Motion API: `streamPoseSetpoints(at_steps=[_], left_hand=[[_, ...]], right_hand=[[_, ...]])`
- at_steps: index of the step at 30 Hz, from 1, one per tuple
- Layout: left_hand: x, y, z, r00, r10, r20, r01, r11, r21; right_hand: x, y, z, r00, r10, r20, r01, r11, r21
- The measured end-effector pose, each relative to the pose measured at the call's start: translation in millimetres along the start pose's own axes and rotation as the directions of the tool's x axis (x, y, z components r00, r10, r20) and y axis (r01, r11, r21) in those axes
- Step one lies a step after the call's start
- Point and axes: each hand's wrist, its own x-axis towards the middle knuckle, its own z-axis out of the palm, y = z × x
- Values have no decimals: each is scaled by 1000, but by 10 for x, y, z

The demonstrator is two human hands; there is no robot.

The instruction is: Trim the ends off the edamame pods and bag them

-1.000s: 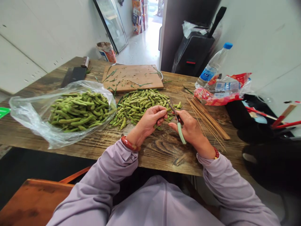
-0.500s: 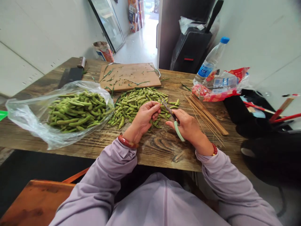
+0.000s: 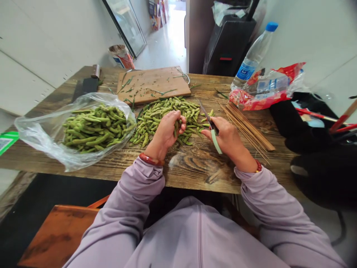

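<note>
One pair of scissors [image 3: 208, 118], pointed upper-left, was gripped by the right hand [image 3: 227, 136], green pods [image 3: 175, 130] being enclosed in the curled left hand [image 3: 166, 129], nearer the central pile [image 3: 156, 116].

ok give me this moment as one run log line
left hand: holding pods | right hand: holding scissors | table: pod pile, bag of pods

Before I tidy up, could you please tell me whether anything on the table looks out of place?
Mildly: green scraps litter the cutting board, so it looks uncleared, and a few stray pods lie right of the loose pile.
</note>
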Motion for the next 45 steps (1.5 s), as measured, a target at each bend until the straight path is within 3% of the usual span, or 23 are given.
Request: streamPoseSetpoints(at_steps=[2, 4, 5, 7, 9, 11, 14, 18, 26, 29, 31, 33, 36, 38, 41, 45], left_hand=[[3, -27, 7, 997, 66, 47, -74, 978, 193], [14, -76, 23, 976, 192, 105, -219, 842, 492], [21, -106, 35, 956, 256, 146, -287, 703, 651], [34, -168, 65, 924, 305, 229, -328, 331, 885], [36, -217, 101, 936, 238, 258, -265, 0, 964], [26, -246, 133, 960, 157, 232, -199, -199, 960], [-5, -258, 153, 966, 118, 232, -182, -328, 927], [-58, -256, 120, 952, 116, 284, -221, -383, 897], [-114, -248, 72, 936, 54, 348, -300, -393, 869], [-108, -233, 64, 942, 81, 325, -281, -334, 900], [-84, -200, 39, 942, 147, 301, -272, -188, 944], [-48, -150, 0, 930, 247, 271, -298, 76, 952], [-13, -79, -45, 921, 342, 188, -351, 513, 783], [-18, -53, -46, 935, 323, 147, -340, 700, 628], [-56, -47, -12, 958, 254, 132, -286, 826, 486], [-97, -54, 32, 969, 204, 136, -244, 863, 442]], right_hand=[[2, 4, 3, 1000, -12, -11, 12, 1000, -1], [7, 1, 0, 1000, -19, -15, 19, 1000, 1], [10, -2, -5, 1000, -18, -13, 18, 1000, 0], [15, -13, -19, 1000, -10, -5, 10, 1000, -6], [18, -31, -35, 1000, 0, 0, 0, 1000, -20], [17, -50, -48, 1000, 1, 3, -1, 1000, -24], [16, -70, -58, 1000, -1, 18, 2, 1000, -21], [17, -63, -57, 1000, -6, 23, 7, 1000, -13], [8, -38, -45, 999, -6, 33, 6, 1000, 15], [9, -28, -34, 1000, 1, 28, -2, 1000, 27], [15, -15, -25, 1000, 5, 4, -5, 999, 42], [24, -3, -20, 1000, 6, -24, -5, 998, 67], [33, 5, -21, 999, 10, -43, -5, 993, 118], [33, -2, -25, 999, 8, -31, -3, 988, 153], [23, -26, -25, 1000, -2, 6, 1, 985, 172], [5, -52, -17, 999, -24, 39, 17, 986, 164]])
